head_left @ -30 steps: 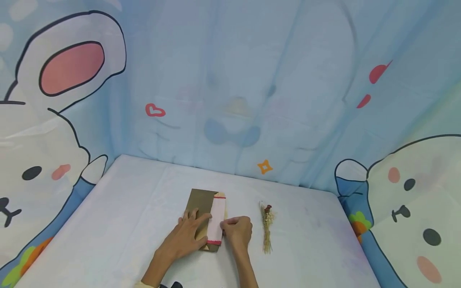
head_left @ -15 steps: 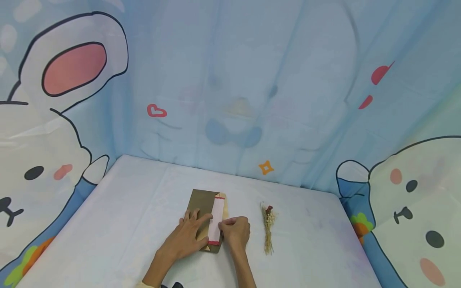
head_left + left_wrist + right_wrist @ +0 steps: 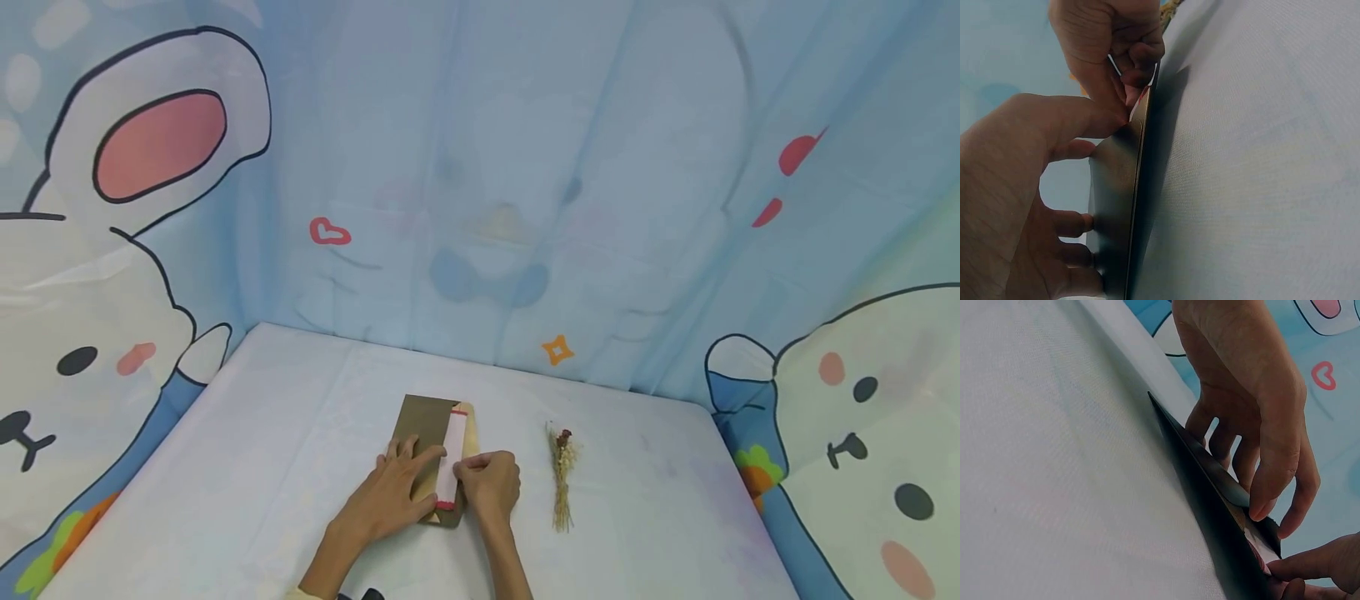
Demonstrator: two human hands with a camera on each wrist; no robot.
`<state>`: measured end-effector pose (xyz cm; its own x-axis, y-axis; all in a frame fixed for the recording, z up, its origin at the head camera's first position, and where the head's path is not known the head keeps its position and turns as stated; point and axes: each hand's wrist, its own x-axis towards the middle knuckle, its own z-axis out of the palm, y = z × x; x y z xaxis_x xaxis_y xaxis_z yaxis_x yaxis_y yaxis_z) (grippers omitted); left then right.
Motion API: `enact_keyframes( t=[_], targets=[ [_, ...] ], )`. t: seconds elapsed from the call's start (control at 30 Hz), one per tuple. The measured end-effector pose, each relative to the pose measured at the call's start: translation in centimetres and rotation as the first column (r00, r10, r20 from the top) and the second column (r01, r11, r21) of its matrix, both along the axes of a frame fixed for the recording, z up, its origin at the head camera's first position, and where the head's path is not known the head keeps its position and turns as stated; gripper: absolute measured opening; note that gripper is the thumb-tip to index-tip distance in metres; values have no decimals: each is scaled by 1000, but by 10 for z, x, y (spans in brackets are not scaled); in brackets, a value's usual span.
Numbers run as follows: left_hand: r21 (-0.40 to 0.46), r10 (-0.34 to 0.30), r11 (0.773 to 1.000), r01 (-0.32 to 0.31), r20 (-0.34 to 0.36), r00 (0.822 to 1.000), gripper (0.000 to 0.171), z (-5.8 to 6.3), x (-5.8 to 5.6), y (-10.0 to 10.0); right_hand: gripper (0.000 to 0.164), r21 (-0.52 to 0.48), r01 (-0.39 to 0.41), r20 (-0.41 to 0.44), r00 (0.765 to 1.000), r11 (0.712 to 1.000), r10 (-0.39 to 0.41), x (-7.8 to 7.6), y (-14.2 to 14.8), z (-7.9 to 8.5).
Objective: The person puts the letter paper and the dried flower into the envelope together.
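Work on the red-ended white paper strip looks unfinished: it lies along the right side of the olive-brown card on the tabletop, its edge pinched by the fingers of the right hand. The left hand presses the card, fingers spread. The strip looks long and narrow; the dried-flower bunch lies apart, untouched.

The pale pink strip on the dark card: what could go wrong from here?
The right hand pinches the pale pink strip by its edge, so pulling might crease it. If the left hand slips, the dark card under it could shift. The right hand might brush the nearby dried flowers.
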<state>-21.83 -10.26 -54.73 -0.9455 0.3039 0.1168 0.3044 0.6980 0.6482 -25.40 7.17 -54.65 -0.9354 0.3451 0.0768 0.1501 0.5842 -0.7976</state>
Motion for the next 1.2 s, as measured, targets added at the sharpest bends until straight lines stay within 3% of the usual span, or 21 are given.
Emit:
enact_keyframes(
  t=[0.9, 1.2],
  targets=[
    [-8, -14, 1000, 14, -17, 1000, 65, -5, -3, -1, 13, -9, -68, -50, 996, 998, 68, -2, -14, -6],
    [-32, -10, 999, 8, -39, 999, 63, -8, -4, -2, 12, 17, -54, -39, 998, 998, 55, -3, -20, -5]
  ],
)
